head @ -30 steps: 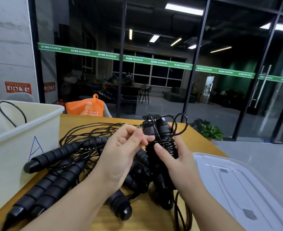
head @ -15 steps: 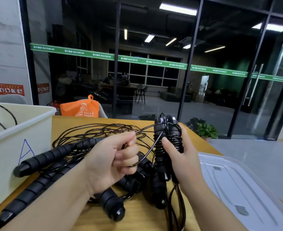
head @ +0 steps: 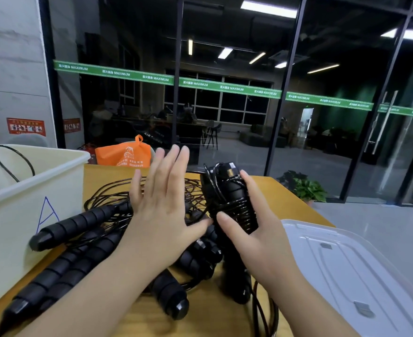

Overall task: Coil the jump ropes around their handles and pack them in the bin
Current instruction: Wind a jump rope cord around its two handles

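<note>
My right hand (head: 256, 229) grips a pair of black jump-rope handles with cord coiled round them (head: 227, 195), held upright above the wooden table (head: 208, 317). My left hand (head: 161, 203) is spread flat with straight fingers just left of that bundle, holding nothing. Under and behind both hands lies a pile of loose black ropes (head: 118, 190) and several ribbed foam handles (head: 79, 222). The white bin (head: 30, 215), marked with a blue letter A, stands at the left; a loop of black cord (head: 11, 161) pokes up inside it.
A clear plastic lid (head: 351, 271) lies at the right on the table edge. An orange bag (head: 125, 154) sits behind the far table edge. Glass walls stand beyond, with a potted plant (head: 305, 188) on the floor at the right.
My left hand let go of the cord it was pulling and opened flat. The coiled bundle in my right hand stayed upright, its cord end now tucked in.
</note>
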A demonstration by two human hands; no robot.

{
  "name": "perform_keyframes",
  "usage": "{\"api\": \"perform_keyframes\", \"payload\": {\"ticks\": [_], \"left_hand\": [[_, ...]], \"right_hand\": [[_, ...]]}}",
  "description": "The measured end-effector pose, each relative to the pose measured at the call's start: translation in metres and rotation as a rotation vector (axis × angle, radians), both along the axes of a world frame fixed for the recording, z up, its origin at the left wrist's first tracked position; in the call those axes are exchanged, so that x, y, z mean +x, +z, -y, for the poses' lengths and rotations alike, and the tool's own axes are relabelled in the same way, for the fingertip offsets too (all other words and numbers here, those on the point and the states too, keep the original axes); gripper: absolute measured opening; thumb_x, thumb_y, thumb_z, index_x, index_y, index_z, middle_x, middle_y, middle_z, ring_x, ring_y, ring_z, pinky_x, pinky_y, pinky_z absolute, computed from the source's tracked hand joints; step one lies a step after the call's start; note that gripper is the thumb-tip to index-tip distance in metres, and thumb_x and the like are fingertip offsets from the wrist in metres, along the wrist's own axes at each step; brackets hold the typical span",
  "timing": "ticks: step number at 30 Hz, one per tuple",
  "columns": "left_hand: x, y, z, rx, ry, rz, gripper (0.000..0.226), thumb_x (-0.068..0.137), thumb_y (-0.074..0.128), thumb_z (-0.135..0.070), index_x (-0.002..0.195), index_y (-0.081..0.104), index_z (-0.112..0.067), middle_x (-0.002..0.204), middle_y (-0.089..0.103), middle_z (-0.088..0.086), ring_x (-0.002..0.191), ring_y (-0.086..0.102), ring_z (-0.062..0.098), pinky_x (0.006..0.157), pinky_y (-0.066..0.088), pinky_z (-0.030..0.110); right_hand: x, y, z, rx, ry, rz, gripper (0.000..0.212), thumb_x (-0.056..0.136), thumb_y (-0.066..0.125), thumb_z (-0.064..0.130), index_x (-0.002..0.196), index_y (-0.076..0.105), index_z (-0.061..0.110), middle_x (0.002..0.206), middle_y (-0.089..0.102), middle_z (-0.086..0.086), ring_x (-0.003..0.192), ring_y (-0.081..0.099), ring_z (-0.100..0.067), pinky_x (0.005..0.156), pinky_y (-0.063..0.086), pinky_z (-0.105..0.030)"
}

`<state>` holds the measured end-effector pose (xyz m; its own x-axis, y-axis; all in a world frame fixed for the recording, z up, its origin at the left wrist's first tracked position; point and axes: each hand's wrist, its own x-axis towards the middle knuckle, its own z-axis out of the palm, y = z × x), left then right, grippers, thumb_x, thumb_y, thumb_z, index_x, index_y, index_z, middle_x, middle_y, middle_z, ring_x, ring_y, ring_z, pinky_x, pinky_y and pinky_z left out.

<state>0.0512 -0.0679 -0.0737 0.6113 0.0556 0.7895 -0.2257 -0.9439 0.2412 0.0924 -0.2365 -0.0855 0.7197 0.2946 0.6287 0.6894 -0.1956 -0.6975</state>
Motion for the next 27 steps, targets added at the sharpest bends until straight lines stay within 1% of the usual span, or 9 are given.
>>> {"api": "perform_keyframes", "payload": {"ticks": [3,5,8,11,15,18,21,23,27], "left_hand": [[-0.002,0.001,0.005,0.005,-0.071,-0.036,0.073,0.086,0.062,-0.038,0.145,0.024,-0.016,0.130,0.041,-0.016,0.125,0.018,-0.011,0.109,-0.010,0.017],[0.001,-0.002,0.006,-0.038,-0.132,-0.039,0.047,0.093,0.054,-0.023,0.135,0.041,-0.009,0.118,0.054,-0.009,0.115,0.036,-0.001,0.103,0.012,0.010],[-0.001,0.000,0.007,-0.116,-0.174,-0.119,0.030,0.098,0.038,-0.030,0.119,0.053,-0.016,0.106,0.064,-0.007,0.100,0.058,0.012,0.082,0.042,0.020],[-0.001,0.003,0.012,-0.036,-0.199,-0.211,0.023,0.101,0.034,-0.032,0.106,0.051,-0.017,0.087,0.062,-0.007,0.081,0.059,0.008,0.071,0.045,0.025],[-0.005,0.008,0.015,-0.010,-0.254,-0.244,0.032,0.092,0.035,-0.052,0.088,0.048,-0.023,0.063,0.053,-0.009,0.061,0.051,0.004,0.053,0.036,0.023],[-0.009,0.009,0.020,0.079,-0.285,-0.144,0.040,0.094,0.022,-0.056,0.078,0.043,-0.025,0.055,0.044,-0.007,0.056,0.048,0.010,0.051,0.034,0.022],[-0.009,0.008,0.021,0.121,-0.305,-0.082,0.043,0.091,0.017,-0.055,0.078,0.045,-0.025,0.051,0.041,-0.009,0.052,0.047,0.011,0.050,0.037,0.020],[-0.006,0.007,0.014,0.137,-0.252,-0.039,0.041,0.094,0.022,-0.050,0.082,0.052,-0.024,0.051,0.041,-0.012,0.048,0.046,0.006,0.042,0.030,0.017],[0.003,0.002,-0.014,0.050,-0.157,-0.040,0.047,0.092,0.020,-0.053,0.087,0.057,-0.026,0.065,0.053,-0.015,0.064,0.050,0.003,0.055,0.034,0.016]], "right_hand": [[-0.001,0.000,-0.001,-0.019,-0.005,0.007,0.068,0.079,0.062,0.046,0.134,0.027,0.065,0.136,0.049,0.029,0.126,0.045,0.007,0.104,0.043,-0.027],[0.000,-0.002,-0.002,-0.048,-0.029,0.028,0.071,0.077,0.059,0.054,0.138,0.024,0.060,0.137,0.050,0.024,0.126,0.047,0.002,0.104,0.044,-0.032],[0.001,-0.004,-0.004,-0.032,-0.087,0.037,0.073,0.077,0.057,0.057,0.138,0.019,0.060,0.141,0.046,0.025,0.129,0.043,0.002,0.106,0.042,-0.033],[0.004,-0.006,-0.002,-0.049,-0.147,0.038,0.070,0.084,0.061,0.047,0.139,0.019,0.058,0.139,0.045,0.028,0.127,0.044,0.004,0.105,0.042,-0.031],[0.008,-0.007,-0.002,-0.065,-0.167,0.006,0.067,0.087,0.063,0.038,0.140,0.025,0.053,0.129,0.050,0.032,0.118,0.048,0.009,0.093,0.044,-0.021],[0.008,-0.003,-0.001,-0.024,-0.179,-0.023,0.071,0.087,0.065,0.040,0.140,0.022,0.057,0.118,0.040,0.050,0.107,0.043,0.022,0.082,0.036,-0.004],[0.011,0.000,0.003,0.060,-0.197,0.004,0.070,0.085,0.070,0.031,0.133,0.027,0.058,0.109,0.036,0.060,0.106,0.037,0.031,0.081,0.033,0.003],[0.012,0.000,0.005,0.086,-0.174,-0.005,0.067,0.084,0.073,0.028,0.131,0.032,0.052,0.105,0.039,0.060,0.106,0.040,0.029,0.083,0.034,0.001],[0.007,0.000,0.001,0.057,-0.091,-0.035,0.058,0.083,0.074,0.026,0.123,0.040,0.049,0.104,0.055,0.042,0.101,0.056,0.012,0.085,0.051,-0.023]]}}
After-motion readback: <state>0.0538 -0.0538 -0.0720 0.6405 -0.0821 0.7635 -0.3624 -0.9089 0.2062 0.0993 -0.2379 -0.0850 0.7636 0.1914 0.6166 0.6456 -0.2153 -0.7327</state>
